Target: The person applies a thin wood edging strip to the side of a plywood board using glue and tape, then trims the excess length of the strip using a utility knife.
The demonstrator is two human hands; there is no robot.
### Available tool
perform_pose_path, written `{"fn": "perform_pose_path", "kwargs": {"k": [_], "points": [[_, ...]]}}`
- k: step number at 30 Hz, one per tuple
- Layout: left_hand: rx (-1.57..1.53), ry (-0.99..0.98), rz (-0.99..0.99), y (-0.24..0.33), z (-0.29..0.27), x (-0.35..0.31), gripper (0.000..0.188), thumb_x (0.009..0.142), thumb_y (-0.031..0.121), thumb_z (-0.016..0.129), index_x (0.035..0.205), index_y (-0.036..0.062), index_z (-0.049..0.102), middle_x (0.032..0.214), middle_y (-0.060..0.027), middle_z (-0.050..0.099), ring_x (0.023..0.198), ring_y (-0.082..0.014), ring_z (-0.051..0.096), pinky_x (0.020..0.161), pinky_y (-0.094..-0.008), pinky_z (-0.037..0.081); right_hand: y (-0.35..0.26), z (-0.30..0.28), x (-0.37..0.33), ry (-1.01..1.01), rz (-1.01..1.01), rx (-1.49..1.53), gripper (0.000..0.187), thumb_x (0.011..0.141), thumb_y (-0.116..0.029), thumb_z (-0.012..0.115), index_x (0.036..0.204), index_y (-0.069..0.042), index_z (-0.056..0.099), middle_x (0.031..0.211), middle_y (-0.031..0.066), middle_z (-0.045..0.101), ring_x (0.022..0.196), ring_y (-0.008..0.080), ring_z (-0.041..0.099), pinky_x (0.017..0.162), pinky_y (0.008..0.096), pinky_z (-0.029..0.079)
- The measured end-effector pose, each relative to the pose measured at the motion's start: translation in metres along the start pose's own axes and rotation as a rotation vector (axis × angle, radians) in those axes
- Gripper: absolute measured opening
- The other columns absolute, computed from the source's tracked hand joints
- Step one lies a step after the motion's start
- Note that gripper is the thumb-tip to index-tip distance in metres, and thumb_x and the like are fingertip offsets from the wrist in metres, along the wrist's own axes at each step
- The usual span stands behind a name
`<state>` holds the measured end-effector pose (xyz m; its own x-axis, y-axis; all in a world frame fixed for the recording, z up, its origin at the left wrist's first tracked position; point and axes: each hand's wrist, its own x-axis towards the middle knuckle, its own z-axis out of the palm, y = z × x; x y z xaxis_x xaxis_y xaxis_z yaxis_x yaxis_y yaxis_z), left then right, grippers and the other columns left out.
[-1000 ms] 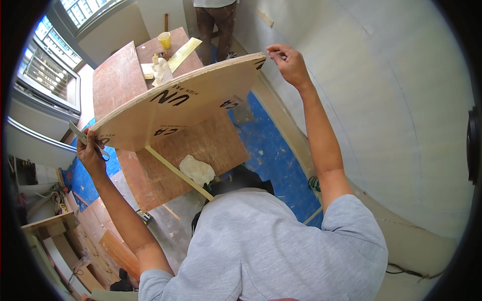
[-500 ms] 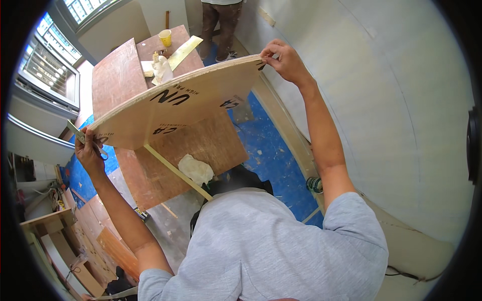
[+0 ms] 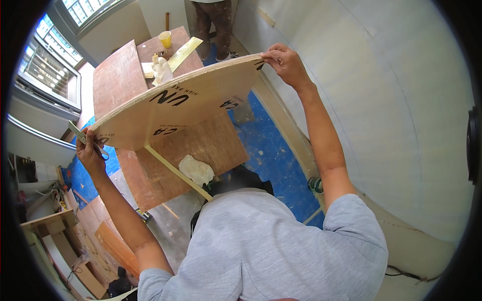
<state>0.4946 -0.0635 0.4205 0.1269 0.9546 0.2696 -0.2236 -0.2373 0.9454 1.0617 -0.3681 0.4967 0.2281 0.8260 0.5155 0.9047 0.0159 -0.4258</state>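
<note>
I hold a wide, pale board (image 3: 196, 93) with dark print on its face, tilted up in front of me. My left hand (image 3: 91, 154) is closed on its left end. Those fingers also hold a flat grey tool (image 3: 77, 131); a loop shows beside them, and the tool's exact kind I cannot tell. At the far right corner, my right hand (image 3: 285, 65) pinches the board's edge between thumb and fingers. A narrow pale strip (image 3: 175, 168) runs from beneath the board toward my waist. A crumpled white cloth or bag (image 3: 196, 170) lies beside the strip on a brown panel (image 3: 145, 185).
Beyond the board, a brown work surface (image 3: 118, 75) carries a yellow cup (image 3: 165, 39), a whitish bottle (image 3: 161, 70) and a yellowish strip (image 3: 186, 54). Another person (image 3: 213, 25) stands behind it. A pale wall (image 3: 371, 100) rises close on my right. Blue sheeting (image 3: 271, 145) covers the floor.
Both hands keep hold of the board, which has hardly moved. The person at the back has shifted slightly to the left.
</note>
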Motion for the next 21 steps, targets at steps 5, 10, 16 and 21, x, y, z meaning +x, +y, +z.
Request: {"fn": "perform_pose_path", "kwargs": {"k": [5, 10, 16, 21], "points": [[-0.017, 0.003, -0.002, -0.002, -0.001, 0.001, 0.016, 0.099, 0.012, 0.074, 0.111, 0.0018, 0.071, 0.082, -0.0052, 0.071, 0.055, -0.0098, 0.056, 0.048, -0.0234, 0.043, -0.004, 0.005, -0.001, 0.059, -0.068, -0.242, 0.006, 0.093, -0.004, 0.073, 0.099, -0.004, 0.072, 0.095, 0.0050, 0.070, 0.083, 0.0185, 0.071, 0.073, 0.0318, 0.058], [-0.014, 0.006, 0.001, -0.001, -0.002, -0.001, 0.017, 0.099, 0.012, 0.074, 0.111, 0.0019, 0.071, 0.083, -0.0054, 0.071, 0.055, -0.0099, 0.056, 0.048, -0.0235, 0.044, 0.004, -0.003, 0.005, 0.240, 0.330, 0.326, 0.007, 0.095, -0.004, 0.072, 0.101, -0.005, 0.070, 0.096, 0.0026, 0.071, 0.082, 0.0166, 0.071, 0.072, 0.0306, 0.056], [-0.005, 0.015, 0.001, 0.001, 0.002, -0.004, 0.018, 0.098, 0.012, 0.075, 0.113, 0.0018, 0.071, 0.083, -0.0050, 0.071, 0.056, -0.0096, 0.056, 0.049, -0.0233, 0.044, -0.001, 0.007, -0.001, 0.135, 0.242, 0.219, 0.014, 0.097, -0.008, 0.071, 0.111, -0.004, 0.074, 0.100, 0.0042, 0.072, 0.087, 0.0160, 0.070, 0.072, 0.0299, 0.056], [-0.003, 0.007, -0.004, 0.002, 0.001, -0.003, 0.018, 0.099, 0.012, 0.074, 0.112, 0.0019, 0.071, 0.081, -0.0047, 0.070, 0.056, -0.0095, 0.056, 0.049, -0.0237, 0.044, -0.016, 0.008, 0.007, 0.050, 0.158, 0.078, 0.011, 0.095, -0.012, 0.073, 0.101, -0.003, 0.076, 0.099, 0.0071, 0.071, 0.086, 0.0208, 0.070, 0.073, 0.0334, 0.056]]}}
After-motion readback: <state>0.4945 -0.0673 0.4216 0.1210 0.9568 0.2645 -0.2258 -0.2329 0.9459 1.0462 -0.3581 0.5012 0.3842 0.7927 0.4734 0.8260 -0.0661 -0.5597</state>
